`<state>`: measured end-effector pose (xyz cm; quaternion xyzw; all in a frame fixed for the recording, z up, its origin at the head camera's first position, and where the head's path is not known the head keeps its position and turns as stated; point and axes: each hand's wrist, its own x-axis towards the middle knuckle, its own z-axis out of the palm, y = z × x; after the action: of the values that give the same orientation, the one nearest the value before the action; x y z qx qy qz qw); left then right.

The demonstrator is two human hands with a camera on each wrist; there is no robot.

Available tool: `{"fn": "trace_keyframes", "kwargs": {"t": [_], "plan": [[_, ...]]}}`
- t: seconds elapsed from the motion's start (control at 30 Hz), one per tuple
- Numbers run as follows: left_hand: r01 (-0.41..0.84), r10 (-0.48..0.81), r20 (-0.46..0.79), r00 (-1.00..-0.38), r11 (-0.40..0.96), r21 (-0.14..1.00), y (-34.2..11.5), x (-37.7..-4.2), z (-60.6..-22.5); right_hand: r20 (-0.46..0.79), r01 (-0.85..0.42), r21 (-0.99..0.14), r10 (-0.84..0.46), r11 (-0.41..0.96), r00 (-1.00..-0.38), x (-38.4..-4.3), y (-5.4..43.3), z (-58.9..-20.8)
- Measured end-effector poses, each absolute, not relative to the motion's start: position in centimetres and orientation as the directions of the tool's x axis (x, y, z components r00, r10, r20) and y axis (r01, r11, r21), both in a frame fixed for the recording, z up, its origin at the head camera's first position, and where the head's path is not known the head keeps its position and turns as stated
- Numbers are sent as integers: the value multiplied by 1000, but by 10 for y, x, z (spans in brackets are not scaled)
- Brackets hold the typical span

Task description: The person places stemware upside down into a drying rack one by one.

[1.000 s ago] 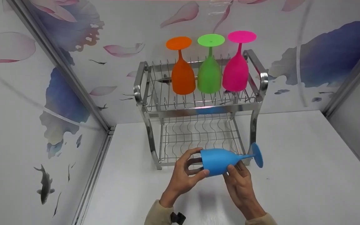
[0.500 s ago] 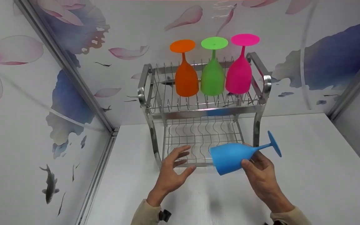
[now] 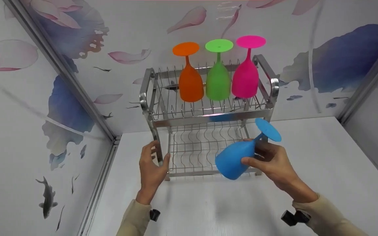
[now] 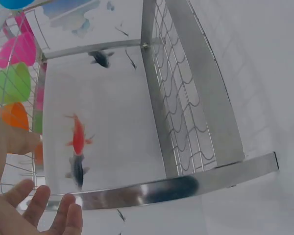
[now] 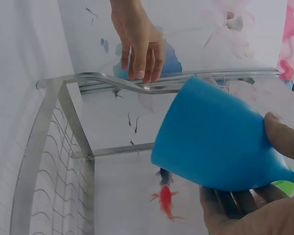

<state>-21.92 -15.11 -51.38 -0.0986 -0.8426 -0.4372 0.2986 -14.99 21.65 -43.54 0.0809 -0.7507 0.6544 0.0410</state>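
Observation:
A blue plastic goblet (image 3: 235,160) is in my right hand (image 3: 274,164), thumb on one side of the bowl and fingers on the other. It tilts mouth down, its round foot up to the right, in front of the metal dish rack (image 3: 212,118). In the right wrist view the goblet (image 5: 215,137) shows its bowl side-on. My left hand (image 3: 153,173) is at the rack's left front leg, holding nothing, fingers apart and slightly bent. The left wrist view shows the left hand's fingers (image 4: 39,203) close by the rack's metal frame (image 4: 137,193).
On the rack's upper tier, an orange goblet (image 3: 191,85), a green goblet (image 3: 218,83) and a pink goblet (image 3: 245,82) stand upside down in a row. The lower wire shelf (image 3: 192,150) lies beneath. Patterned walls (image 3: 71,157) enclose the white tabletop (image 3: 192,203).
My left hand has let go of the goblet and moved left to the rack's leg. My right hand has kept the goblet and tipped its foot upward, mouth lower.

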Motion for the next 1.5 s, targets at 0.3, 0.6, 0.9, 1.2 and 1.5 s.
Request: {"fn": "trace_keyframes", "kwargs": {"t": [0.3, 0.6, 0.9, 1.2, 1.5], "plan": [[255, -158, 424, -892, 598, 760, -166, -232, -522, 234, -297, -895, -217, 334, -948, -163, 212, -399], [223, -155, 376, -914, 582, 782, -170, -240, -527, 241, -357, -832, -304, 424, -922, -176, 202, -352], [206, -152, 359, -921, 591, 780, -166, -244, -528, 234, -381, -818, -357, 430, -904, -192, 182, -301], [249, -127, 411, -903, 625, 740, -167, -242, -531, 304, -467, -797, -413, 384, -858, -221, 141, -255], [234, -128, 404, -906, 644, 728, -166, -242, -531, 280, -446, -796, -405, 409, -870, -254, 104, -237]]}}
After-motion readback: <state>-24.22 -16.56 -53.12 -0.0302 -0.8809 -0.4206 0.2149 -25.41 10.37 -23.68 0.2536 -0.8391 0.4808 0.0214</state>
